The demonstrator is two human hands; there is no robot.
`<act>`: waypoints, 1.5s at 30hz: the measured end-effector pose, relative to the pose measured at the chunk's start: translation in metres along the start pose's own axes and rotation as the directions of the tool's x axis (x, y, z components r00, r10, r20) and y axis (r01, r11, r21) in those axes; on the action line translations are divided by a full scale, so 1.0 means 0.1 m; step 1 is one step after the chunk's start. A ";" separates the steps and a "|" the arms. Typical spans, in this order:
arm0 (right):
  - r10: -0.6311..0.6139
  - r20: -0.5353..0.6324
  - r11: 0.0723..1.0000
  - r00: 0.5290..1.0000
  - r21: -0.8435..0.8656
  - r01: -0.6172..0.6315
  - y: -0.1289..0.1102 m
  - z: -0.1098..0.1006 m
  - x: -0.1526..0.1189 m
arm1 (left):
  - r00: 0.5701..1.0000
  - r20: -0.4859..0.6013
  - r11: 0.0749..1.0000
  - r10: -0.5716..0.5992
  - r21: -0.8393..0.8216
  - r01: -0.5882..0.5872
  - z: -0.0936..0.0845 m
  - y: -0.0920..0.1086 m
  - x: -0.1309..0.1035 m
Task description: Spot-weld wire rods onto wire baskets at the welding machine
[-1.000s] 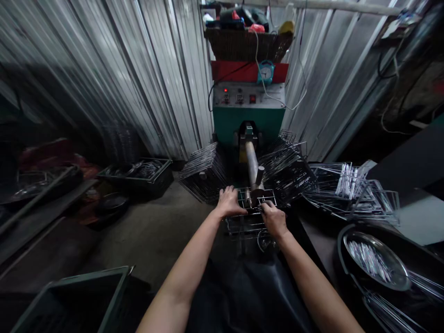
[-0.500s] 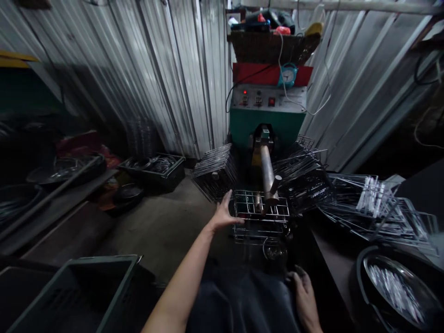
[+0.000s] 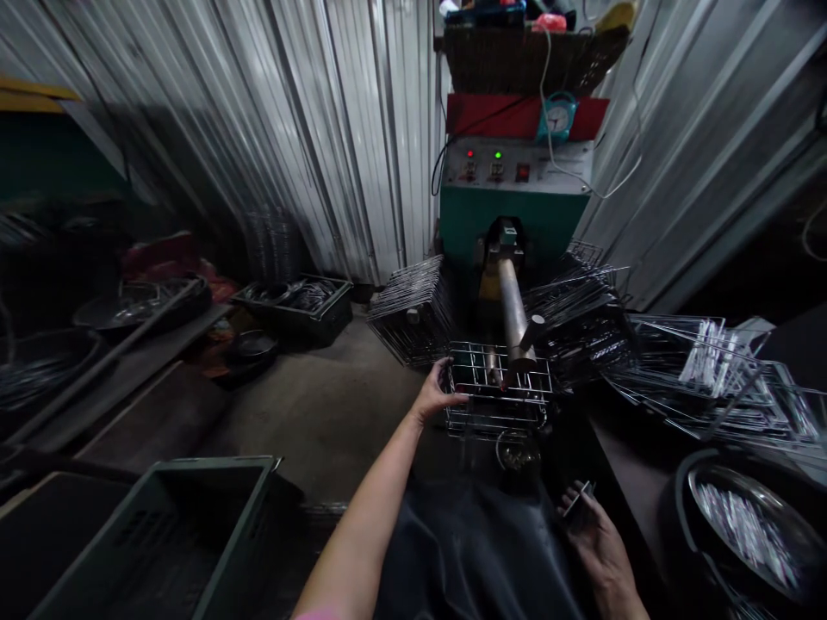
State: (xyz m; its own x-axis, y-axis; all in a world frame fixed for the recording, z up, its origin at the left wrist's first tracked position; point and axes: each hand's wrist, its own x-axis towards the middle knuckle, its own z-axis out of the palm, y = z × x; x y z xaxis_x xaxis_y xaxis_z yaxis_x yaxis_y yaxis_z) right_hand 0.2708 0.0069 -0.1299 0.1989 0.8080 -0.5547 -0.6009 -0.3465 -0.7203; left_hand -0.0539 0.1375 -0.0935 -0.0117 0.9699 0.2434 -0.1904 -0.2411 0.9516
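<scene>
Apparently, the wire basket (image 3: 517, 399) is steadied by the left hand (image 3: 434, 398), whose thumb is laid along the near side while the fingers are bent at the left end; whether the wires are truly clasped or merely braced cannot be told. The basket is placed in front of what looks like a green spot welder (image 3: 517, 202), and the tip of the machine's cylindrical arm (image 3: 512, 301) is seen over its far side, presumably so that the wires can be met there; what bears it from below is hidden. In the right hand (image 3: 600, 542), turned palm up beside the black apron (image 3: 478, 551), a thin metal piece (image 3: 583, 498) is pinched between thumb and fingers, probably so that its edge is left free. Nested wire frames (image 3: 413, 310) are stacked just left of the basket, and metal strips (image 3: 743, 530) are heaped in a round bowl (image 3: 753, 484) at the right, seemingly for easy reach.
</scene>
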 end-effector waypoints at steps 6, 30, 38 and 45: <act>-0.401 0.169 0.717 0.900 -0.554 0.424 0.23 -0.21 -0.11 | 0.997 -0.043 0.985 0.061 0.165 -0.053 -0.01 0.07 -0.06; -0.429 0.578 0.548 0.694 -0.444 0.709 -0.02 1.31 -0.68 | 0.896 0.426 0.172 -0.128 0.899 -0.402 0.67 1.27 -0.76; -0.165 0.844 0.485 0.510 -0.381 0.787 -0.14 1.16 -0.59 | 0.883 0.438 0.149 -0.170 0.897 -0.416 0.60 1.19 -0.61; -0.331 0.885 0.180 0.327 -0.281 0.943 -0.05 1.22 -0.44 | 0.859 0.463 0.147 -0.217 0.886 -0.440 0.57 1.17 -0.56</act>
State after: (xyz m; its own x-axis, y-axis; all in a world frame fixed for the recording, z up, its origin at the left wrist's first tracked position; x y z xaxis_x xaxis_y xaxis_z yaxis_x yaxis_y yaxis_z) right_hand 0.1711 0.0313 -0.0510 -0.4212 0.8009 0.4255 0.2971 0.5651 -0.7696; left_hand -0.0191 0.0526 0.0151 0.4861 0.8693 0.0893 0.8465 -0.4938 0.1989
